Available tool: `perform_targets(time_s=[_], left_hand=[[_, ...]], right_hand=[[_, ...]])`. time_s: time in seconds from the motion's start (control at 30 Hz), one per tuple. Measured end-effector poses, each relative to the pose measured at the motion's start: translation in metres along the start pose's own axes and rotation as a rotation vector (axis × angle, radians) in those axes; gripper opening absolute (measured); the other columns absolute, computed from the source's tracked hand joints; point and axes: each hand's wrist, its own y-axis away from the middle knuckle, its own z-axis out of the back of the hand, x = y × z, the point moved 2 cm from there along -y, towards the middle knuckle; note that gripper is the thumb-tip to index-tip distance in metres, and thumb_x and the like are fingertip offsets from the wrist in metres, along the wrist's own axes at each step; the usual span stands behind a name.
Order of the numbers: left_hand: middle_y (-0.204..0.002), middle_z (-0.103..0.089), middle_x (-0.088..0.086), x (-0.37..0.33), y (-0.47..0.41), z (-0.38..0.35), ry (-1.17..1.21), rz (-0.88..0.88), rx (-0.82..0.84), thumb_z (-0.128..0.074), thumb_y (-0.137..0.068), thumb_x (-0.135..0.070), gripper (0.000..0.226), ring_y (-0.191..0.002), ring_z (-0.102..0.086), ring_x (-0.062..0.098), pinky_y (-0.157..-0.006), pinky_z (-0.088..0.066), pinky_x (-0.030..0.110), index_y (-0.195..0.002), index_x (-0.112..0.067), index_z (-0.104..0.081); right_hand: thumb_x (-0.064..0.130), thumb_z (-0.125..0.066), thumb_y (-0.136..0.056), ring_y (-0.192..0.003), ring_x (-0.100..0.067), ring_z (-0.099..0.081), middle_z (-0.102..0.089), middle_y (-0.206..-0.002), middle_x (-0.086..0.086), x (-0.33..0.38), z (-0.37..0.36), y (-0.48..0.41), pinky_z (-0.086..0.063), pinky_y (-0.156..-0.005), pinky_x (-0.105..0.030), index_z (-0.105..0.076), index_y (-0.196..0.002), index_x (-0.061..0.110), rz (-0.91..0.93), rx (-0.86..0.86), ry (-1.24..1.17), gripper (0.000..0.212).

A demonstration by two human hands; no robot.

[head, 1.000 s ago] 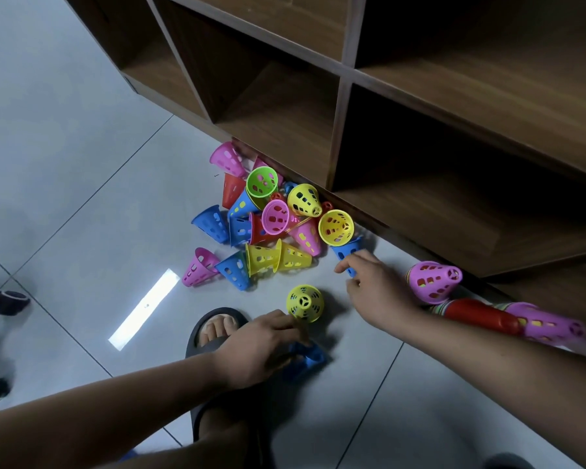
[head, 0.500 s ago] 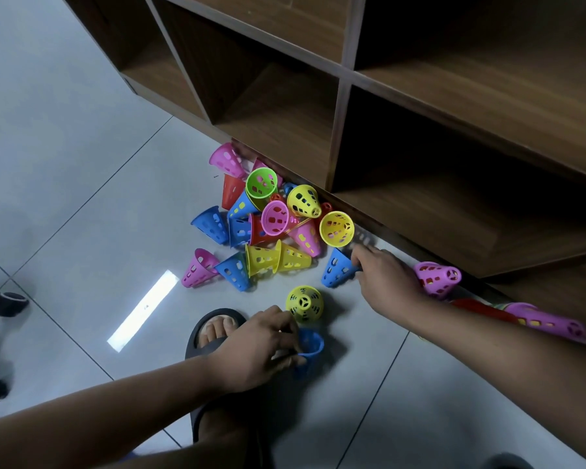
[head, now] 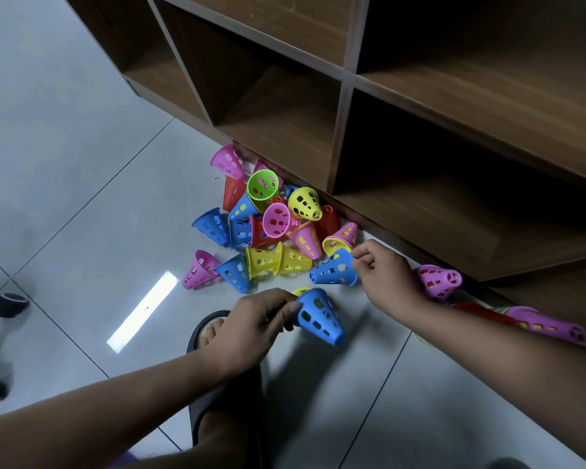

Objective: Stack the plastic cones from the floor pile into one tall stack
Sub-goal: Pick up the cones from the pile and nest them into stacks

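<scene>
A pile of perforated plastic cones (head: 268,228) in pink, blue, yellow, green and red lies on the tiled floor against the shelf's base. My left hand (head: 251,324) grips a blue cone (head: 318,316) by its wide rim, narrow end pointing right and down, just above a mostly hidden yellow cone (head: 300,291). My right hand (head: 383,275) pinches the wide rim of a second blue cone (head: 334,270) lying on its side at the pile's right edge. A long stack of cones (head: 535,323), pink at its end, lies behind my right forearm.
A dark wooden cubby shelf (head: 339,140) stands over the pile. A lone pink cone (head: 440,280) rests by the shelf base behind my right wrist. My foot in a black slipper (head: 214,330) is under my left hand. Dark objects (head: 4,302) sit at the left edge.
My left hand has lifted its blue cone off the floor and turned it, covering the yellow cone. My right hand has closed on the other blue cone's rim and drawn it out of the pile.
</scene>
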Motion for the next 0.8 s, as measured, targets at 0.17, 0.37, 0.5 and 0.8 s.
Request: perform_targets(time_s=[0.17, 0.37, 0.5, 0.8], left_hand=[[-0.074, -0.072, 0.0, 0.013, -0.012, 0.0, 0.109, 0.194, -0.107, -0.053, -0.111, -0.035, 0.028, -0.069, -0.067, 0.019, -0.071, -0.058, 0.045, -0.09, -0.024, -0.068], [-0.07, -0.072, -0.002, 0.028, -0.02, -0.004, 0.062, 0.295, -0.135, -0.052, -0.111, -0.036, 0.031, -0.066, -0.066, 0.019, -0.07, -0.056, 0.043, -0.086, -0.023, -0.064], [-0.067, -0.073, -0.002, 0.034, -0.026, -0.008, -0.01, 0.353, -0.162, -0.052, -0.111, -0.036, 0.034, -0.061, -0.063, 0.01, -0.07, -0.055, 0.038, -0.084, -0.019, -0.064], [-0.074, -0.075, -0.004, 0.042, -0.032, -0.009, -0.038, 0.398, -0.11, -0.059, -0.107, -0.032, 0.024, -0.065, -0.071, 0.009, -0.069, -0.055, 0.03, -0.09, -0.017, -0.066]], right_hand=[[-0.01, -0.046, -0.088, -0.073, -0.02, -0.065, -0.077, -0.092, -0.014, 0.004, -0.002, 0.001, -0.051, -0.07, -0.036, -0.072, -0.097, 0.012, -0.208, 0.058, -0.339, 0.034], [-0.016, -0.043, -0.088, -0.074, -0.021, -0.056, -0.073, -0.092, -0.017, 0.017, -0.008, 0.015, -0.045, -0.062, -0.036, -0.07, -0.095, 0.012, -0.223, 0.206, -0.484, 0.039], [-0.023, -0.037, -0.088, -0.073, -0.013, -0.059, -0.071, -0.091, -0.009, 0.032, -0.013, 0.032, -0.045, -0.056, -0.021, -0.071, -0.103, 0.009, -0.134, 0.306, -0.525, 0.049], [0.001, -0.061, -0.096, -0.078, -0.015, -0.067, -0.074, -0.086, 0.0, 0.022, -0.03, 0.029, -0.055, -0.073, -0.033, -0.071, -0.09, 0.023, -0.039, 0.295, -0.267, 0.025]])
